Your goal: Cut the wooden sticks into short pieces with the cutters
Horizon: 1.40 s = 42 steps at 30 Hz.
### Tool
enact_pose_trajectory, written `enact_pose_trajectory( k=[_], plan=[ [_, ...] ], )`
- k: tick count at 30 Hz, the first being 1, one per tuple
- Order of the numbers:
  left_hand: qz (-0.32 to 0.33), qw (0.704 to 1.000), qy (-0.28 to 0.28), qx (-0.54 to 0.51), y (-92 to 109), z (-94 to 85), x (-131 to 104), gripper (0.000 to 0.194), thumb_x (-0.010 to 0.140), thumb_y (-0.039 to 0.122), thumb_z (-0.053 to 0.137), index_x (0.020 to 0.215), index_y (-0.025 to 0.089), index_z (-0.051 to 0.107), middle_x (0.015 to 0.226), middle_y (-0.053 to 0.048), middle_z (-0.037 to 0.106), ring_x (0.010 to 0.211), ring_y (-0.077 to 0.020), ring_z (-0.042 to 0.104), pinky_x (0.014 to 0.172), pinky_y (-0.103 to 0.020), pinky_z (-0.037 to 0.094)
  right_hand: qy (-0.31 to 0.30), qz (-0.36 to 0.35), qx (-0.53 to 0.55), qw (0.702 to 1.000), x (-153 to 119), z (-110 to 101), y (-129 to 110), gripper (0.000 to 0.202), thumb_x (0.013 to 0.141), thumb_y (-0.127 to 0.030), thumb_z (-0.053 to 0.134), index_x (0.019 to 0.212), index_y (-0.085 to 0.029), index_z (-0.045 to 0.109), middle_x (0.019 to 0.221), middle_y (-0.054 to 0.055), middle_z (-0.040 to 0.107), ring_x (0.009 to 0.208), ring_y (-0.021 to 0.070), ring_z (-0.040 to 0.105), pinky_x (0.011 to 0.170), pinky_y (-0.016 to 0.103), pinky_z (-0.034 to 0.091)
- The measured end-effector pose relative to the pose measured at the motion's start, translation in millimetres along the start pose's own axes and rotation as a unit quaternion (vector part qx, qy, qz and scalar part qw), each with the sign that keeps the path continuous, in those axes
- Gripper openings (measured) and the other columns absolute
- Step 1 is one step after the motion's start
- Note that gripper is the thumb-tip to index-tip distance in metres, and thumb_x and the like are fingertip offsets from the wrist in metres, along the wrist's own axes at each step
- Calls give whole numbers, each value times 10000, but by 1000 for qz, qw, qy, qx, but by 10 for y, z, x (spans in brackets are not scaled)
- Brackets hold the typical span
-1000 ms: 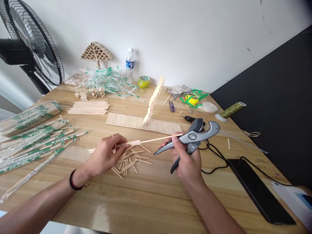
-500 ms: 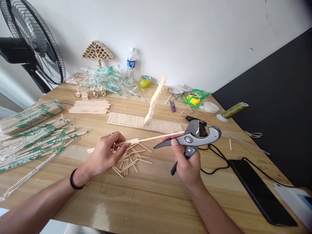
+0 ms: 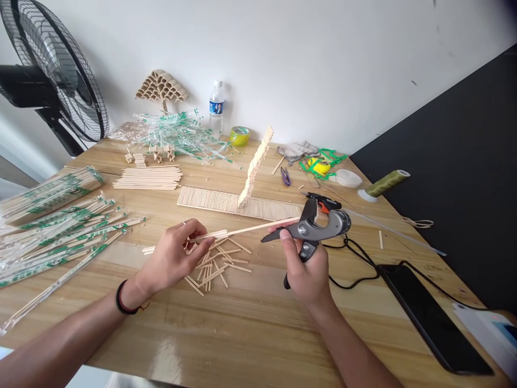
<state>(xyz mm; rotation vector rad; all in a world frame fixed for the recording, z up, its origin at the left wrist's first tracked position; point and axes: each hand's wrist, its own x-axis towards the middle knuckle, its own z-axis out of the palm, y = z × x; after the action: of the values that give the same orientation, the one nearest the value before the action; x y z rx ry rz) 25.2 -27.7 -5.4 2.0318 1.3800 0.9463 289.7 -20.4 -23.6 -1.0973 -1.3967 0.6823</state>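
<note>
My left hand [image 3: 175, 253] pinches a few thin wooden sticks, and one long wooden stick [image 3: 262, 226] reaches from it toward the right. In my right hand [image 3: 309, 272] is a pair of grey pruning shears [image 3: 313, 229] with black handles, its jaws spread apart. Fingers of the right hand also lie along the far end of the long stick, near the shears. Beneath the left fingers lies a loose pile of short cut sticks [image 3: 218, 264]. Behind both hands rests a flat strip of glued sticks [image 3: 210, 199], with a stepped stick piece [image 3: 256, 167] standing up from it.
Wrapped chopsticks [image 3: 48, 231] cover the left side, with bare sticks [image 3: 147, 178] behind. A glue gun [image 3: 323, 200], its black cable and a phone [image 3: 434, 318] lie right. Plastic wrappers [image 3: 173, 134], a water bottle [image 3: 217, 108], tape [image 3: 239, 136] and a fan [image 3: 60, 75] are at the back.
The shears have shifted slightly left and turned in my right hand, showing a darker face and more of the glue gun behind. My left hand has barely moved.
</note>
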Motion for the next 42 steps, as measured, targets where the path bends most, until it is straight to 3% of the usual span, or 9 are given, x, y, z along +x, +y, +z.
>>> enact_pose_trajectory(
  k=[10, 18, 24, 42],
  plan=[
    [-7, 1000, 6, 5, -2, 1, 4, 284, 1006, 396, 600, 821, 182, 590, 700, 12, 594, 615, -113, 490, 559, -232, 385, -12, -8, -32, 999, -14, -35, 83, 144, 1014, -370, 613, 1030, -251, 692, 1040, 78, 714, 1012, 252, 679, 966, 431, 525],
    [-9, 1000, 1, -6, -19, 3, 3, 287, 1013, 411, 595, 845, 179, 608, 697, 11, 590, 603, -113, 482, 545, -229, 377, -6, 22, -3, 1000, -7, -21, 71, 158, 950, -395, 703, 1007, -249, 716, 1028, 70, 725, 996, 250, 685, 962, 407, 537],
    [-8, 1000, 11, -5, -30, 18, 12, 271, 1010, 400, 605, 850, 182, 607, 677, 25, 576, 586, -107, 454, 546, -229, 360, -7, -12, -13, 1000, -21, -21, 46, 109, 1000, -336, 627, 1013, -256, 699, 1036, 70, 714, 1034, 241, 668, 970, 395, 519],
    [8, 1000, 5, -10, -45, 10, -5, 256, 1016, 375, 608, 860, 173, 613, 704, 23, 572, 600, -102, 464, 562, -228, 366, -19, -18, -26, 999, -16, -42, 93, 111, 1020, -322, 593, 1030, -254, 680, 1047, 68, 705, 1039, 239, 675, 973, 412, 527]
  ],
)
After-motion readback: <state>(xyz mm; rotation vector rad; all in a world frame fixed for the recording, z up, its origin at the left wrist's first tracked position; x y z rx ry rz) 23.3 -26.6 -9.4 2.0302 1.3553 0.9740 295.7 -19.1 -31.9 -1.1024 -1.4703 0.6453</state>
